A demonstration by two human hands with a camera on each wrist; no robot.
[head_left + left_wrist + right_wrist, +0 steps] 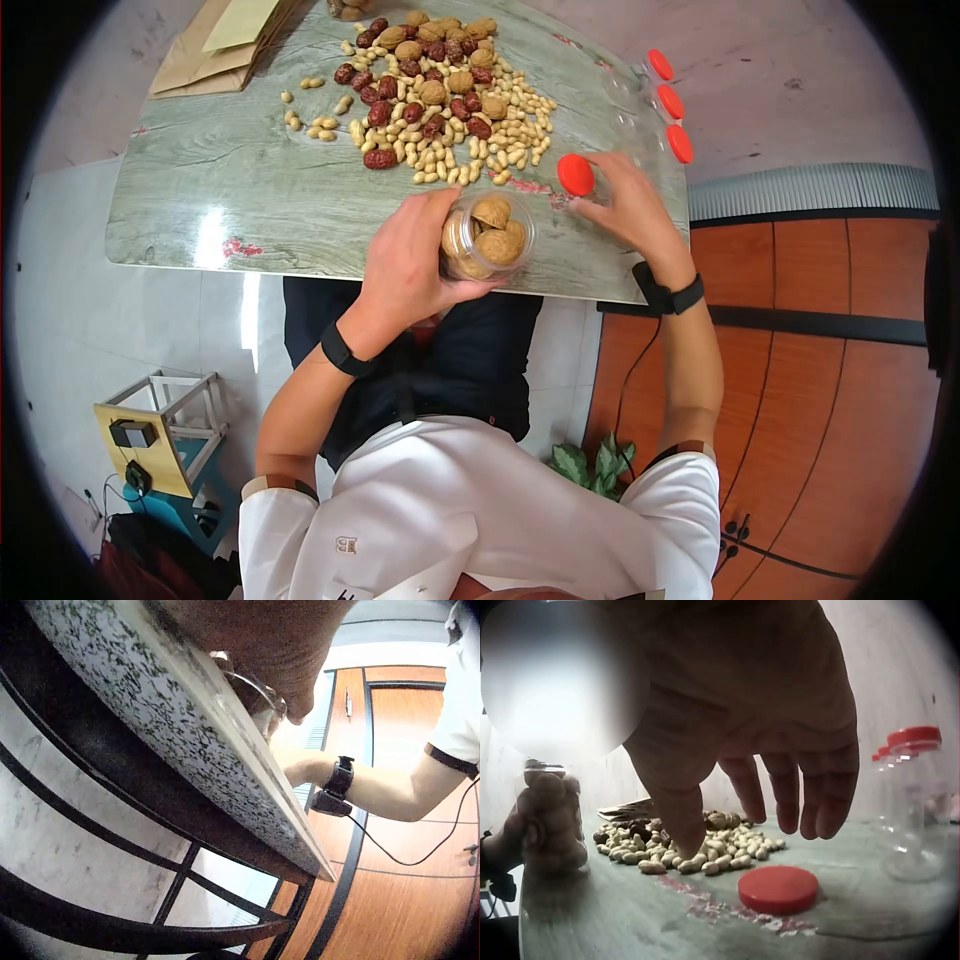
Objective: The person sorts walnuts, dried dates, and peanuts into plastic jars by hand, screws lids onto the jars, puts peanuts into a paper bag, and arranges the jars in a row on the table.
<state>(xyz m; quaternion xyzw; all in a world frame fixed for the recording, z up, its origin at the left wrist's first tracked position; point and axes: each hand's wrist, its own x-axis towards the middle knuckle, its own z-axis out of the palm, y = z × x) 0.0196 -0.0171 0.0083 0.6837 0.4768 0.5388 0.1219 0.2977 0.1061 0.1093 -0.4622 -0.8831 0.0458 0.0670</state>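
1. The left hand [402,262] grips an open, clear, round jar [531,238] at the near edge of the table [180,190]; tilting could spill its rough walnuts [496,246].
2. The right hand [635,205], fingers loosely spread, empty, is by a smooth red lid [575,175]; a clumsy grasp could skid it.
3. Beyond: pitted peanuts [525,120], wrinkled dates [380,159], 3 red-capped jars [913,817].
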